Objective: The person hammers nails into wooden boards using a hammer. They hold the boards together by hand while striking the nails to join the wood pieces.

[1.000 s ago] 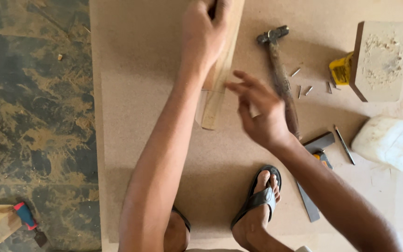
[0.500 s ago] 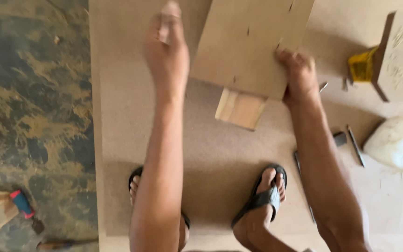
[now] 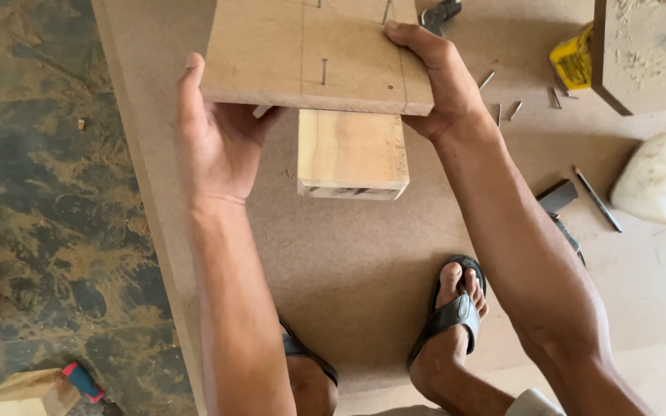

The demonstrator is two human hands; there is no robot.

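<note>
While the left hand (image 3: 221, 139) is cupped under the left edge of a flat wooden board (image 3: 314, 54) and the right hand (image 3: 441, 81) is clamped over its right edge, the board is kept level, seemingly so that it is seated on the upright wooden block (image 3: 352, 154) beneath it. Two nails (image 3: 324, 71) are seen standing in the board's face. The whole is carried above a large fibreboard sheet (image 3: 364, 270), on which both sandalled feet (image 3: 452, 308) are planted. About five loose nails (image 3: 514, 110) are scattered just beside the right wrist, near one pencil (image 3: 597, 199) and one yellow box (image 3: 573, 60).
</note>
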